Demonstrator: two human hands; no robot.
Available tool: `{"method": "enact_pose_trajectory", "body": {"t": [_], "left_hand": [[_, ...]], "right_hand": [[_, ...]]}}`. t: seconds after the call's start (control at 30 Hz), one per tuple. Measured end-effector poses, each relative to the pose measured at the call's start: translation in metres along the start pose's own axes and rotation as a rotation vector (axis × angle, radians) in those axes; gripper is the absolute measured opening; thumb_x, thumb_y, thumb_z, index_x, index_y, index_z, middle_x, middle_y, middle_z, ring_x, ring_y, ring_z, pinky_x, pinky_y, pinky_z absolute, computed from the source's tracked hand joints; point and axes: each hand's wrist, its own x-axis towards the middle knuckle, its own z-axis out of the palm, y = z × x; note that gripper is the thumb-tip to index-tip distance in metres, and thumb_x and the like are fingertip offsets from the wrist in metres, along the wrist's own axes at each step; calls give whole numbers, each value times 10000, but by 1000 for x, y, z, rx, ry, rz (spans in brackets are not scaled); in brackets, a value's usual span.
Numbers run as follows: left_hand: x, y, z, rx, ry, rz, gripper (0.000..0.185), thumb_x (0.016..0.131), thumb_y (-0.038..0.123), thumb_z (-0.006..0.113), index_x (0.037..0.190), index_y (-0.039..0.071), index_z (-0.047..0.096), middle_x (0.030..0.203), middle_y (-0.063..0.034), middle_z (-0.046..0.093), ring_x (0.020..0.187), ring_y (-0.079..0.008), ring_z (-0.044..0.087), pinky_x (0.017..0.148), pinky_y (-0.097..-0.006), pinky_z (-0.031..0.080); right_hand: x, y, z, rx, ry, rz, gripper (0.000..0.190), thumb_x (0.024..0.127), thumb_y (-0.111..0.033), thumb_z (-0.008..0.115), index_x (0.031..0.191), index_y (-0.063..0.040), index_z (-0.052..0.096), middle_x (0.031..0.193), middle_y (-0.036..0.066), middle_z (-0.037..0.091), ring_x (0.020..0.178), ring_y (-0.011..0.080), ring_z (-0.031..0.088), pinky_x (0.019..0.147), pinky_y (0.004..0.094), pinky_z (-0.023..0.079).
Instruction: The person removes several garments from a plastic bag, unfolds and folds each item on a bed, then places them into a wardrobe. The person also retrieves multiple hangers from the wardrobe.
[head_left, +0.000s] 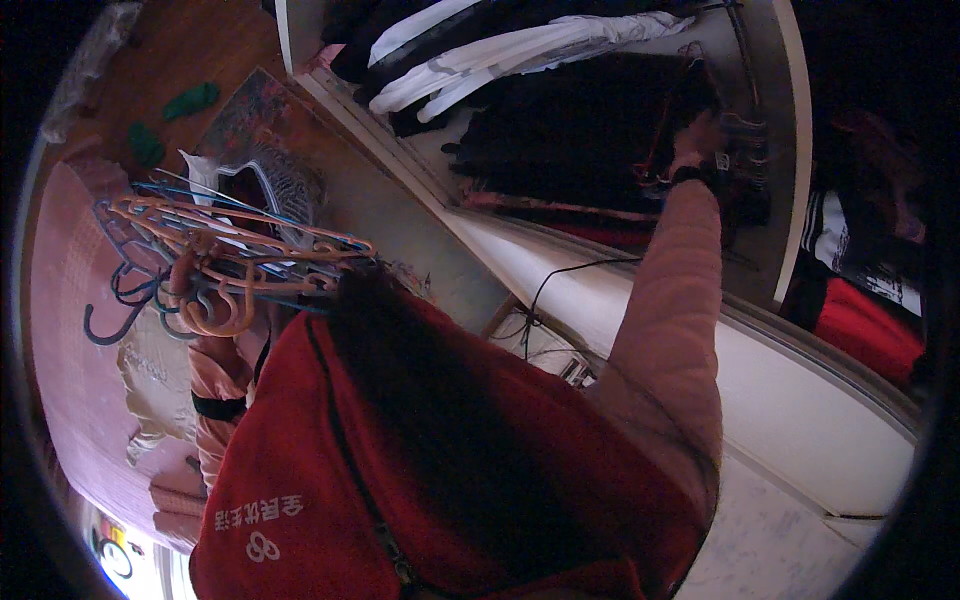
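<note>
My left hand (196, 279) grips a bunch of hangers (225, 225) in orange, blue and other colours, their hooks pointing towards the lower left. My right hand (696, 141) reaches into a wardrobe and is at the dark garments (562, 135) there. A thin reddish hanger (660, 131) is close beside its fingers. Dimness and blur hide whether those fingers hold anything. Several hanger hooks (746, 146) line up just right of that hand. White garments (517, 56) lie or hang above the dark ones.
The wardrobe's side panel (795, 165) divides it from more clothes (870, 307) at right. A black cable (534, 300) hangs over the pale ledge (517, 255). At left are a pink-covered bed (75, 300) and green slippers or socks (191, 101) on the floor. My red vest (262, 442) fills the lower middle.
</note>
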Motion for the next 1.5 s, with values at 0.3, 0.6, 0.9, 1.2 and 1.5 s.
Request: {"method": "enact_pose_trajectory", "body": {"t": [0.3,0.6,0.9,1.2,1.5], "left_hand": [[0,-2,4,-16,31,-11,306,890,202,517,1120,0,530,1052,-116,583,985,-216,542,858,-347,462],[0,-1,4,-22,27,-11,301,883,203,528,1107,3,541,1045,-119,592,986,-227,549,856,-359,468],[-5,0,8,-29,6,-21,296,876,204,538,1095,5,553,1038,-122,600,986,-238,556,854,-371,474],[-9,0,12,-85,24,-57,292,869,206,549,1082,8,564,1032,-125,608,987,-249,563,852,-384,479],[-11,8,37,-278,-10,-207,287,861,207,559,1070,10,575,1025,-128,617,988,-259,571,850,-396,485]], "right_hand": [[23,57,39,-23,-81,-102,521,790,-208,591,1268,-60,447,1265,192,483,1096,376,515,878,478,445],[36,60,54,-239,-259,-172,588,772,-146,613,1321,-80,412,1318,159,457,1157,343,484,933,454,423],[29,43,-30,-341,-482,-285,661,794,-283,620,1365,-79,357,1421,168,312,1293,326,319,1062,422,278],[-74,9,-103,1436,-102,504,435,892,-358,540,1150,-9,519,918,135,611,813,235,556,715,359,461],[-265,-29,-207,1671,-258,516,270,942,-261,459,1024,-26,562,572,-18,462,462,64,397,413,242,347]]}}
